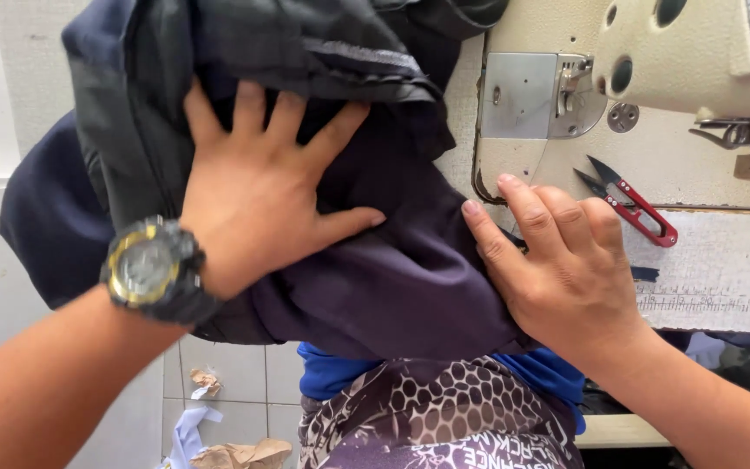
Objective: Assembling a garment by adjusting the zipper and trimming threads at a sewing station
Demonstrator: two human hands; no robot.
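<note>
A dark navy garment [375, 287] lies heaped over the left part of a sewing table, with a grey-black fold [245, 43] on top. My left hand [258, 187], fingers spread, presses flat on the cloth; a black and yellow watch [156, 269] sits on that wrist. My right hand [557, 260] rests on the garment's right edge, fingers together and bent over the fabric next to the machine bed. Neither hand closes around anything.
A cream sewing machine [696, 52] stands at the upper right with its metal plate [521, 95]. Red-handled thread snips [635, 204] lie on the bed just beyond my right fingers. Paper and cloth scraps [219, 434] litter the tiled floor below.
</note>
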